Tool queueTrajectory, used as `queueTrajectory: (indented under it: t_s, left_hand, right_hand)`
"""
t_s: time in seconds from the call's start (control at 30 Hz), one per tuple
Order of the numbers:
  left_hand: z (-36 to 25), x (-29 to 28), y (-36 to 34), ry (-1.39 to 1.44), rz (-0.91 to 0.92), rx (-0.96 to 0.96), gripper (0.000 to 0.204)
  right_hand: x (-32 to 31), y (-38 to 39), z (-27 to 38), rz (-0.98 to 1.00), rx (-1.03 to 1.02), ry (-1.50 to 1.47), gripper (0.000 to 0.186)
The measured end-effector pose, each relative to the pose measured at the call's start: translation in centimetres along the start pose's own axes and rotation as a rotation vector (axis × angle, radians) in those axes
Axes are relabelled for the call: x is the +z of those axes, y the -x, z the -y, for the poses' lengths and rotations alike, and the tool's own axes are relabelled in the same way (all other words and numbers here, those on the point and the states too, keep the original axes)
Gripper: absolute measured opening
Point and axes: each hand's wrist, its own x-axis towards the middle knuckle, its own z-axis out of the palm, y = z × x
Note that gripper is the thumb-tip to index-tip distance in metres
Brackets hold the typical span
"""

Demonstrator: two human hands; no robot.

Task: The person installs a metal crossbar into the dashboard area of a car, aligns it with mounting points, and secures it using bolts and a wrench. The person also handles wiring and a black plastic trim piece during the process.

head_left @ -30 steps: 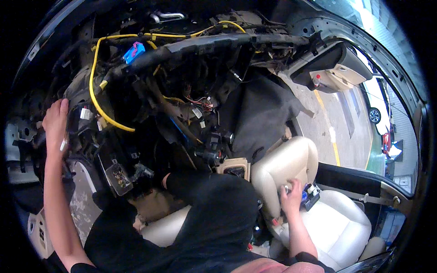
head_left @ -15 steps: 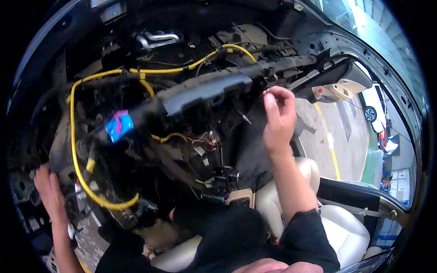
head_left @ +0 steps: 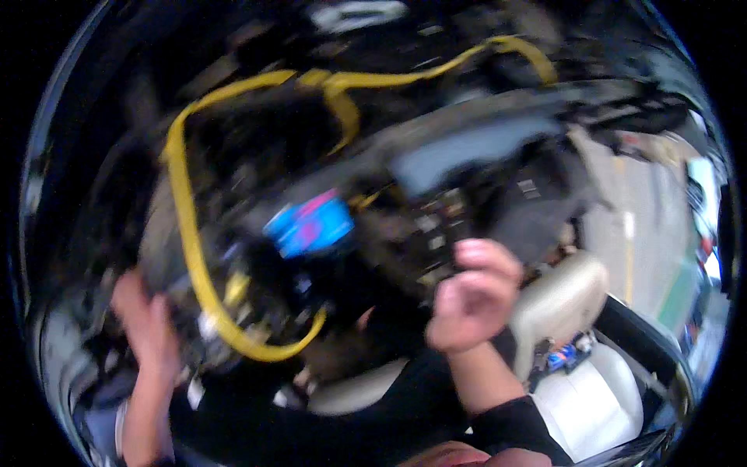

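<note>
My left hand (head_left: pixel 148 327) is over the dark left side of a stripped car interior, just left of a looped yellow cable (head_left: pixel 189 233). Motion smears its fingers, so I cannot tell whether it grips anything. In front of my body, my right hand (head_left: pixel 475 300) is raised, fingers loosely bent and apart from the thumb; no object shows in it. A bright blue piece with pink marks (head_left: pixel 311 226) is on the dark crossbeam, between the two hands. Further along that beam is a blue-grey panel (head_left: pixel 475 152).
Pale seats (head_left: pixel 587 401) stand at the lower right, one bearing a small blue and dark item (head_left: pixel 566 354). Dark trim (head_left: pixel 537 198) hangs beyond my right hand. Past the open doorway lies a grey floor (head_left: pixel 650 218) with a yellow line.
The whole view has swung, shifting the cable and beam rightward in the picture and blurring them. My right hand has come down from beside the beam toward my body, its fingers loosening.
</note>
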Motion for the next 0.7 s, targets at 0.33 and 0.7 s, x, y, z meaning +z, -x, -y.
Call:
queueTrajectory:
  t_s: [0.33,0.7]
  left_hand:
    - [-3.4,-1.2,-0.3,0.022,-0.176,0.269,0.048]
    - [-1.9,0.1,-0.6,0.016,-0.343,0.484,0.046]
  right_hand:
    - [2.7,4.0,8.3,0.217,0.171,-0.195,0.026]
    - [4.6,4.1,14.1,0.281,0.179,-0.225,0.022]
